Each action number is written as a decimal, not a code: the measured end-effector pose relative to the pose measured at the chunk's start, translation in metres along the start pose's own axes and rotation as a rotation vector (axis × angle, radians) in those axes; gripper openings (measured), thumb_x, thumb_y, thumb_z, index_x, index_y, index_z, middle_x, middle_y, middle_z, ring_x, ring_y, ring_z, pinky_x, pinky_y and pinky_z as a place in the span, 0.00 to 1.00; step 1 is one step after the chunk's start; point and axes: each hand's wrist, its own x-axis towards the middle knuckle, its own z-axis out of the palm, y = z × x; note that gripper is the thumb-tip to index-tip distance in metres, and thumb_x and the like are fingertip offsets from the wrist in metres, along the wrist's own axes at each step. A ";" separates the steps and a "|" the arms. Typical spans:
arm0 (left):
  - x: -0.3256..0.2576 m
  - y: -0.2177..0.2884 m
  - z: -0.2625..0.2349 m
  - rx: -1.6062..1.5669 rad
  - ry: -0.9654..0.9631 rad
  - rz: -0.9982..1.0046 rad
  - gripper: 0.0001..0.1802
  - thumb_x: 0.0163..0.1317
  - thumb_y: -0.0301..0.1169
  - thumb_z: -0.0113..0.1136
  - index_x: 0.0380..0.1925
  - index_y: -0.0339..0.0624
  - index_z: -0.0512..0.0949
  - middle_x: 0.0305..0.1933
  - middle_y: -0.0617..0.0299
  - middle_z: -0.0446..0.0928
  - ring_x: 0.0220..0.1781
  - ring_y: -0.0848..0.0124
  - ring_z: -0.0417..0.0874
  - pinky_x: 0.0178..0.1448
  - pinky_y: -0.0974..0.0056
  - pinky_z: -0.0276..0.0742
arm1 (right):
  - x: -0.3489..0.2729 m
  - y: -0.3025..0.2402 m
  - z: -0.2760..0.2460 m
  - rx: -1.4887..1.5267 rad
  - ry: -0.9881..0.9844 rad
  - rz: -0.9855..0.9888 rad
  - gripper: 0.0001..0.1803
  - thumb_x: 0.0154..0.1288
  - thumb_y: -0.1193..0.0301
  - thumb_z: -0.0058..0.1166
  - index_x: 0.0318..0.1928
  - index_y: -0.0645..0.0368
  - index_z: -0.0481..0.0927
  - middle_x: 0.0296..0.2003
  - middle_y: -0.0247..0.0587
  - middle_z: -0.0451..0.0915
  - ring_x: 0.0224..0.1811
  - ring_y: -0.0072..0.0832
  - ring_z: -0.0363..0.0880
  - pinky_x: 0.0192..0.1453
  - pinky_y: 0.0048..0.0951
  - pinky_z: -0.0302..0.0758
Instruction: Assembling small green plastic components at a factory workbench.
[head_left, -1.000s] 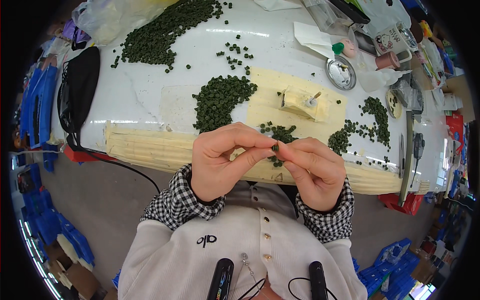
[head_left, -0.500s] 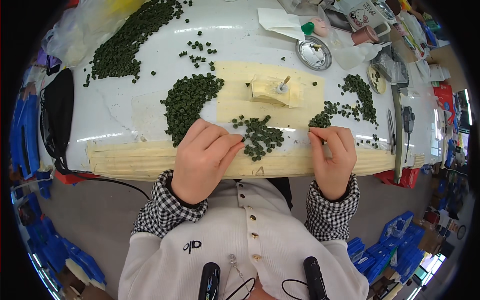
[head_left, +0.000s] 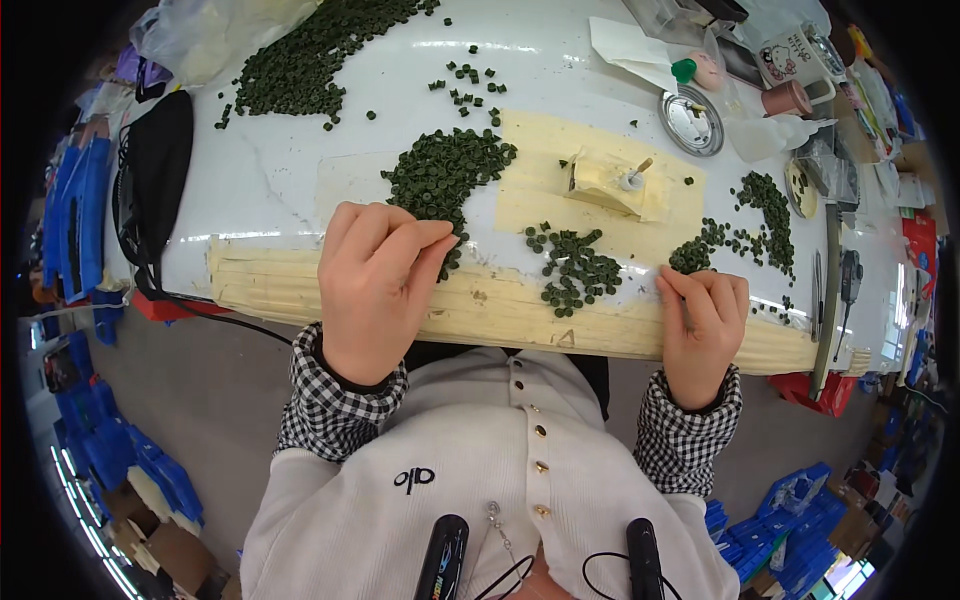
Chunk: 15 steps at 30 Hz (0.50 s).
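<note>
Green pieces (head_left: pixel 446 172) lie heaped near the left hand (head_left: pixel 375 285) and right hand (head_left: pixel 704 325), fingertips pinched together, whatever they hold unclear.

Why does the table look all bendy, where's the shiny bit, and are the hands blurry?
Head view: the fisheye lens bends the table, with black corners around the picture; head view: a white glare streak shines on the tabletop, right of the far green pile; head view: the left hand and right hand look fairly clear, without heavy blur.
</note>
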 end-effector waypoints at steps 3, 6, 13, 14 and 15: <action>-0.003 0.004 0.005 0.013 -0.055 0.013 0.09 0.46 0.20 0.68 0.30 0.39 0.82 0.28 0.62 0.73 0.34 0.64 0.70 0.36 0.63 0.68 | 0.003 -0.002 0.001 0.003 0.009 -0.005 0.07 0.50 0.79 0.64 0.31 0.61 0.81 0.29 0.38 0.75 0.34 0.36 0.70 0.38 0.33 0.68; 0.000 0.008 0.012 0.062 -0.069 0.017 0.09 0.47 0.21 0.68 0.30 0.39 0.81 0.28 0.63 0.72 0.34 0.63 0.69 0.36 0.63 0.68 | 0.002 -0.003 0.003 0.032 -0.002 -0.005 0.08 0.49 0.80 0.63 0.32 0.63 0.79 0.28 0.40 0.75 0.34 0.38 0.70 0.39 0.35 0.68; 0.004 0.015 0.015 0.078 -0.124 0.067 0.08 0.46 0.21 0.67 0.28 0.40 0.78 0.29 0.63 0.73 0.35 0.62 0.72 0.37 0.63 0.72 | -0.003 -0.014 0.003 0.364 0.088 0.164 0.07 0.55 0.84 0.60 0.35 0.67 0.77 0.30 0.44 0.78 0.29 0.33 0.76 0.36 0.27 0.74; 0.003 0.017 0.017 -0.017 -0.089 0.055 0.08 0.47 0.21 0.67 0.28 0.39 0.78 0.30 0.62 0.75 0.34 0.62 0.74 0.38 0.63 0.73 | -0.002 -0.018 0.002 0.414 0.092 0.186 0.07 0.56 0.84 0.60 0.35 0.67 0.77 0.30 0.44 0.79 0.29 0.32 0.77 0.36 0.26 0.74; 0.001 0.019 0.020 -0.112 -0.058 0.043 0.08 0.48 0.20 0.67 0.29 0.39 0.78 0.31 0.61 0.76 0.34 0.62 0.76 0.38 0.64 0.74 | -0.002 -0.022 0.002 0.463 0.096 0.211 0.06 0.56 0.84 0.60 0.35 0.67 0.78 0.30 0.44 0.80 0.29 0.31 0.78 0.36 0.24 0.75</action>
